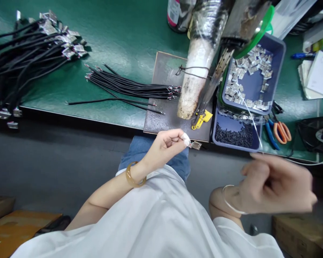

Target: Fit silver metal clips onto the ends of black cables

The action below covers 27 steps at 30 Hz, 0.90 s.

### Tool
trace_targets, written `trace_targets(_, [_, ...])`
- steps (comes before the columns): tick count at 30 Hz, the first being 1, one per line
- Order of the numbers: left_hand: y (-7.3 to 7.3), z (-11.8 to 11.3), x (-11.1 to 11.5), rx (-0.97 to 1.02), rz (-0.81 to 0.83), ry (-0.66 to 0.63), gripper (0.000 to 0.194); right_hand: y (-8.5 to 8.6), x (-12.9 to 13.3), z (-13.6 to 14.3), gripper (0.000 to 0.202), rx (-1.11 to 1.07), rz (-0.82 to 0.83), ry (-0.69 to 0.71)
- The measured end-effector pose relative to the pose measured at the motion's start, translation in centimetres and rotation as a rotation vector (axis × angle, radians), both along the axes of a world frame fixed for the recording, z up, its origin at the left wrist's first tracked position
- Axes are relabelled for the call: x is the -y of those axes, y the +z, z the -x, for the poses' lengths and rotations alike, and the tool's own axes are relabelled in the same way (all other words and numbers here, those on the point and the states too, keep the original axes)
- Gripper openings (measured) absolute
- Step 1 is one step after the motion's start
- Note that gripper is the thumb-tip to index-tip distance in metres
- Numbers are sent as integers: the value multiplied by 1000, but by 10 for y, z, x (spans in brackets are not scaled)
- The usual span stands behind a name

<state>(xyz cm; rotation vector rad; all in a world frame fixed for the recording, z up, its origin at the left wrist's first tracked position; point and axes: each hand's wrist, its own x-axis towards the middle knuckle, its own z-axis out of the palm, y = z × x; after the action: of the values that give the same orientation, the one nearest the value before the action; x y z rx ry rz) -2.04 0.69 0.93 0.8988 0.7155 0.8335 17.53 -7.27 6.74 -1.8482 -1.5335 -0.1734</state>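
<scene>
My left hand is closed in a pinch at the front edge of the bench, with white wrapping on its fingertips. A small metal USB connector sticks out to the right of these fingertips, with a bit of reddish wire beside it. My right hand, smeared by motion, is curled in front of the bench at the right. A thin silvery wire runs down from the upper blue bin to its fingertips, which seem pinched on it. Near my left hand, a yellow clip-like piece lies on the dark board.
Black cables with bared ends lie across bench and board. Cables with metal connectors are heaped at left. A wrapped white rod slants over the board. Connectors fill the upper bin; black bits the lower. Orange-handled pliers lie right.
</scene>
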Motion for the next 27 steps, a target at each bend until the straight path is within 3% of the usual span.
trace_targets(1, [-1,1,0,25,25,-26,31,-5,-8,-9,19,108,-15,-62])
trace_targets(4, [-3,2,-2,42,23,-116,28,-33,-48,-39,23,176,270,130])
trace_targets(7, [-4,0,-5,-6,-41,-187,25,-57,-84,-66,23,118,322,244])
trace_targets(10, [-4,-1,-6,-27,-75,-214,23,-63,-100,-78,21,76,372,348])
trace_targets(12, [-5,-1,-6,-39,-72,-203,19,-56,-98,-75,18,75,392,369])
trace_targets(14, [-6,-2,-5,-44,-60,-170,15,-46,-87,-64,14,33,356,289])
trace_targets(17, [-9,-4,-2,-37,-66,-80,13,-33,-60,-38,10,-223,190,109])
trace_targets(19, [-10,-8,0,-67,-107,15,15,-29,-42,-19,11,-404,96,101])
trace_targets(22, [-12,-12,5,-196,-223,146,18,-35,-26,5,6,-526,145,198])
trace_targets(27, [-13,-16,11,-334,-421,197,14,-55,-28,28,14,-607,171,255])
